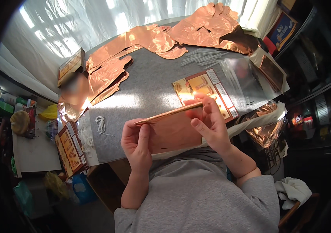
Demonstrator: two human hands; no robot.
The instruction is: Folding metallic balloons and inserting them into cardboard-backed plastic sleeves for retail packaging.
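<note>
A folded, flat rose-gold foil balloon [173, 132] is held up in front of my chest, over the near edge of the table. My left hand [137, 141] pinches its left end, thumb on the near face and fingers behind. At the upper right corner, my right hand [210, 124] has its fingers bent round the edge and its thumb in front of the foil. Just beyond the right hand lies a printed balloon package [220, 91], partly covered by the fingers. Flat foil balloons [150, 39] spread along the far side of the table.
Grey felt [146, 73] covers the table. White straws [202, 57] and clear plastic sleeves [243, 81] lie at right, near crumpled foil [266, 130]. White string [100, 124] and more printed packages [70, 149] are at left. A white curtain [95, 23] hangs behind.
</note>
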